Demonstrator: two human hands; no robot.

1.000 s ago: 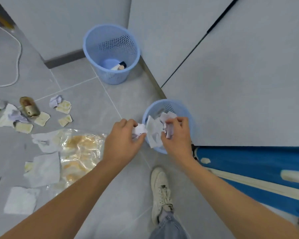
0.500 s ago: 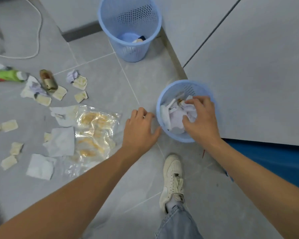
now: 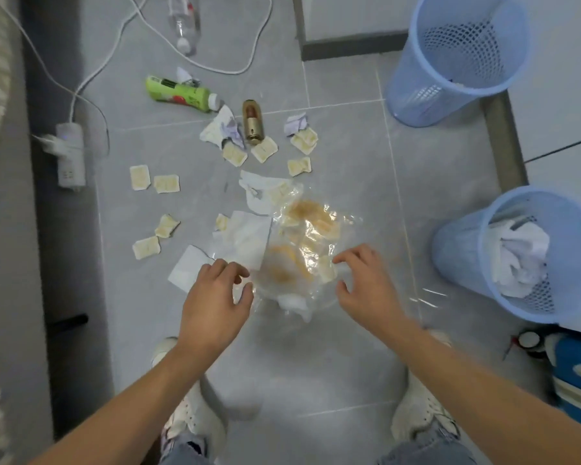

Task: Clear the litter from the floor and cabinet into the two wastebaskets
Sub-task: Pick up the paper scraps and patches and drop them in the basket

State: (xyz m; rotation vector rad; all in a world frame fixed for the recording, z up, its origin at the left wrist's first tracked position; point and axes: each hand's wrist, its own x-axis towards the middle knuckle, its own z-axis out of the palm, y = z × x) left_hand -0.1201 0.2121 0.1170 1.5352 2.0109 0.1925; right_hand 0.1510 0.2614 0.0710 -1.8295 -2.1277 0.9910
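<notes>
Looking down, I see the clear plastic wrap [image 3: 307, 250] spread flat on the grey tiled floor [image 3: 346, 135], glossy, crinkled and smeared with orange-brown stains. Both my hands hover over its near edge: the left hand [image 3: 213, 298] at its left side, the right hand [image 3: 363, 290] at its right, each grip spread with fingers loosely bent and holding nothing; whether the fingertips touch the film I cannot tell. White paper napkins [image 3: 245, 239], soft and square, lie partly under the wrap's left edge, just beyond my left hand. Beyond the wrap lie small pale-yellow square wrappers [image 3: 264, 149], crumpled paper scraps [image 3: 223, 130], a brass-coloured cylindrical can [image 3: 253, 122] on its side and a green plastic bottle [image 3: 180, 94], also lying down. To the right of the wrap stands the near wastebasket [image 3: 467, 263], light blue plastic with a mesh wall, stuffed with crumpled white paper [image 3: 517, 256]. The far wastebasket [image 3: 426, 92], of the same make, stands beyond it against the cabinet [image 3: 564, 95]. A white power strip [image 3: 69, 156] and its cord [image 3: 215, 67] lie far left of the wrap.
</notes>
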